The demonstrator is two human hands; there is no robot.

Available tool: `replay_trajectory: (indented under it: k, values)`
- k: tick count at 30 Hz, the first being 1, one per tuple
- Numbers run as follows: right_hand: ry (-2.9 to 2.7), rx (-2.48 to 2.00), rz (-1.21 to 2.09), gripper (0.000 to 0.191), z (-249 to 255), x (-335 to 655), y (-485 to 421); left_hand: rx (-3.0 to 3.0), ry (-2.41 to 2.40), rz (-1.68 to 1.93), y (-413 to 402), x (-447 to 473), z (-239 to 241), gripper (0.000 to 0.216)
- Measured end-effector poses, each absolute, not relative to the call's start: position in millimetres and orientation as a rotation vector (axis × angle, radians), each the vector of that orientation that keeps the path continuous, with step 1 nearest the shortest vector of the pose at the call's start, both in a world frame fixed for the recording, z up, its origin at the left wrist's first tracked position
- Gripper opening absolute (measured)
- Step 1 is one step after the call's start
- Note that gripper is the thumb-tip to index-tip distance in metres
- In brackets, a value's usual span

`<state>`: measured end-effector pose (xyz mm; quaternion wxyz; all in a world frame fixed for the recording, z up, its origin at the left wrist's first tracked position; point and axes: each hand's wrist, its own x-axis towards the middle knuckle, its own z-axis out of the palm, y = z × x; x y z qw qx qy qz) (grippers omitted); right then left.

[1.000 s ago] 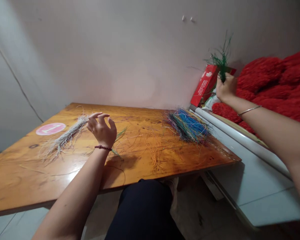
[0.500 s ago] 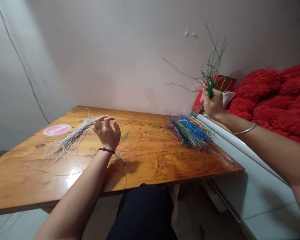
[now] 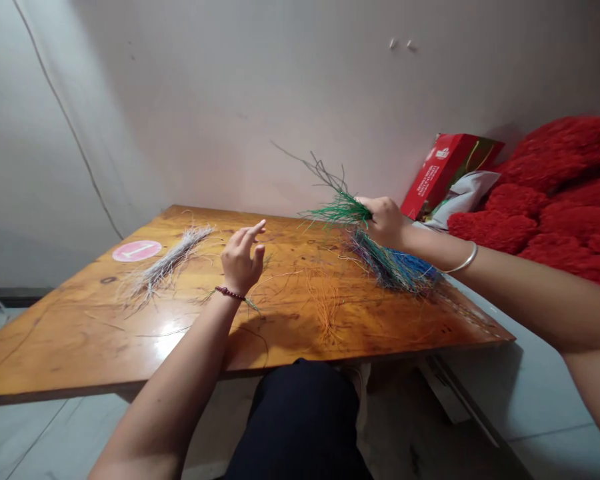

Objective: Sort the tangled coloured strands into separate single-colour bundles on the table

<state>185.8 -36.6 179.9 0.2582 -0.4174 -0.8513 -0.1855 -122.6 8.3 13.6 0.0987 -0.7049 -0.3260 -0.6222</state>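
My right hand (image 3: pixel 386 219) is closed around one end of a bunch of green strands (image 3: pixel 343 208), thin like wire or string. Their loose ends fan out leftward, and the hand is above a thick mixed bundle of blue, green and dark strands (image 3: pixel 400 267). Over the table's middle-left my left hand (image 3: pixel 243 257) hovers with nothing in it, fingers stretched out and thumb apart. A few green strands (image 3: pixel 253 305) lie beneath it, partly hidden by the wrist. To its left rests a bundle of pale grey strands (image 3: pixel 173 261). Thin orange strands (image 3: pixel 325 307) are spread on the wood between the hands.
The wooden table (image 3: pixel 285 350) stands against the wall, with a pink oval label (image 3: pixel 137 251) marked 1 on its left. At the right are a red box (image 3: pixel 443 163), a white plastic bag (image 3: pixel 465 193) and a heap of red fluffy material (image 3: pixel 570 193).
My right hand has come down and left with the green strands, which now point leftward instead of up. My left hand has moved away from the grey bundle. The view has shifted slightly.
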Motion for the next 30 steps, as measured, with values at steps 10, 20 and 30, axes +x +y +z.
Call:
replay_trajectory:
  k: [10,20,30]
  values:
    - [-2.401,-1.143,-0.521,0.015,158.5,168.1,-23.1,-2.187,-1.013,-1.758,4.5,-111.8,15.9,0.033]
    - [-2.361,-1.15,-0.481,0.007,142.6,173.2,-17.3,-1.989,-1.112,-1.754,6.1,-110.9,15.2,0.028]
    - [-2.279,-1.176,-0.506,0.011,146.8,191.3,-14.6,-1.906,-1.24,-1.796,10.0,-113.2,12.8,0.029]
